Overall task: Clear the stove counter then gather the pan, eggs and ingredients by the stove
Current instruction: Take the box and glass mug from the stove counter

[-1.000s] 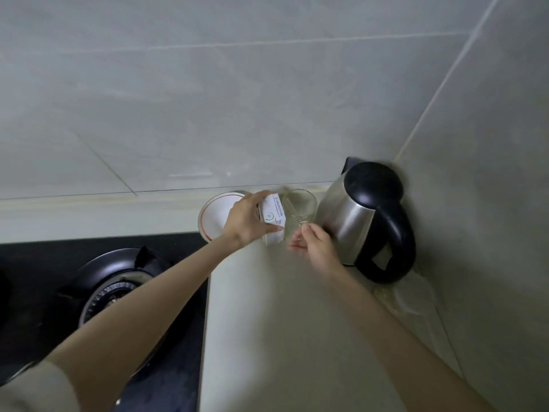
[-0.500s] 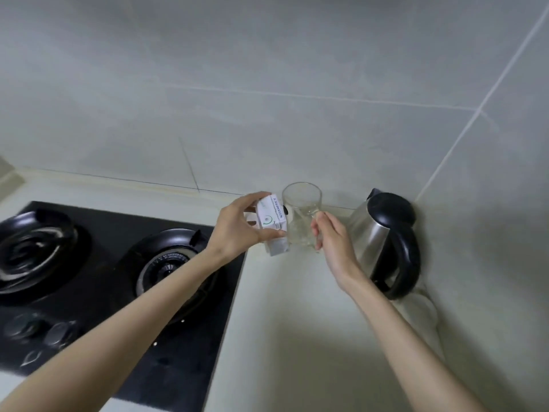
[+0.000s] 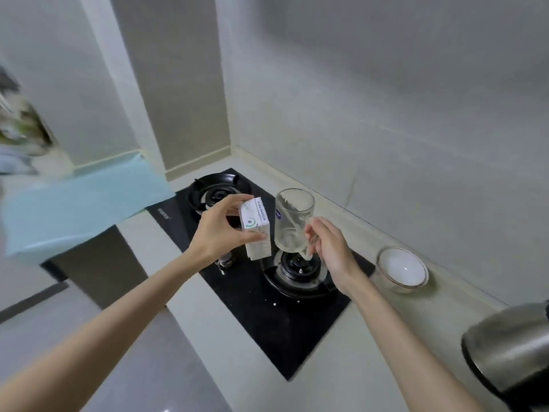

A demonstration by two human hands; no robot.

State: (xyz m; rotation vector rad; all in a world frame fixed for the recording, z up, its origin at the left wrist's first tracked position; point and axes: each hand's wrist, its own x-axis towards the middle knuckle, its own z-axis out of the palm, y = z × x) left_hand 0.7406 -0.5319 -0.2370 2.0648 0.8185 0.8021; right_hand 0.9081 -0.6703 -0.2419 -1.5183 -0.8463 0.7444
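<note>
Left hand: my left hand (image 3: 219,233) grips a small white cardboard box with a green logo (image 3: 255,230), thumb on the near face and fingers curled over its top edge.
Box position: it hangs in the air above the black glass gas stove (image 3: 267,307), just left of the glass and not touching it.
Right hand: my right hand (image 3: 329,248) pinches the handle side of a clear drinking glass (image 3: 292,224), fingers curled in close; the handle itself is hard to make out.
Glass position: it is lifted, slightly tilted, and sits over the near burner (image 3: 297,269).
Stove: the far burner (image 3: 217,193) sits behind the box, and a few pale crumbs lie on the black surface.
Counter: on the pale worktop (image 3: 341,367) right of the stove stands a white bowl with a clear rim (image 3: 402,269), near the wall.
Kettle: a steel kettle with black trim (image 3: 511,358) sits at the right edge, partly cut off.
Left side: a light blue sheet (image 3: 83,203) covers the surface beyond the stove.
</note>
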